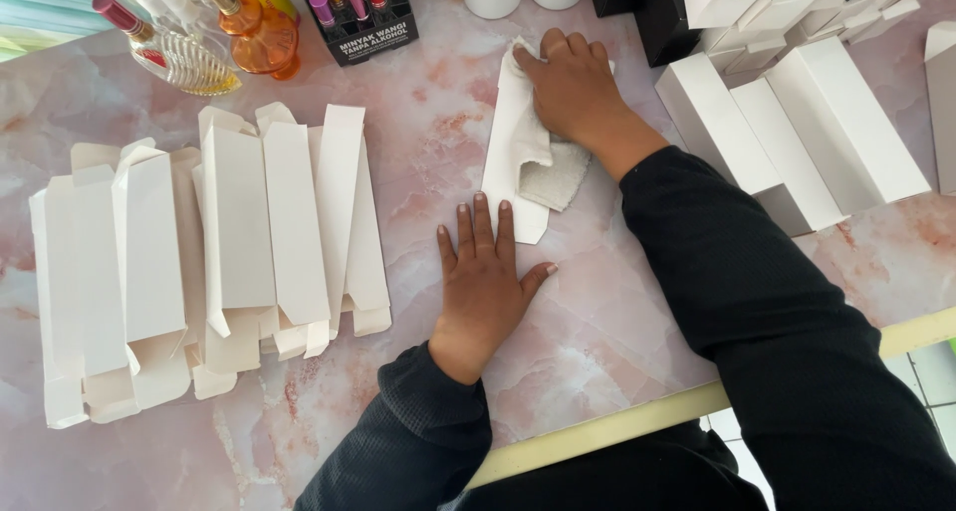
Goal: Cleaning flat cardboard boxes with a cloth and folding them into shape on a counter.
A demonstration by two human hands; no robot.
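Observation:
A flat, unfolded white carton point(503, 162) lies on the pink marble tabletop point(597, 322). My right hand point(573, 88) presses a small grey-white cloth point(546, 172) down on the carton's upper part. Below it, my left hand point(485, 282) rests flat on the tabletop with fingers spread, its fingertips touching the carton's lower end. Both arms wear dark sleeves.
A wide fan of flat white cartons point(209, 262) covers the left side. Assembled white boxes point(797, 132) lie at the right, with black boxes point(647, 8) behind. Perfume bottles point(254, 28) and a black display box of small vials point(354, 13) stand at the back left. The table's edge point(617, 426) runs bottom right.

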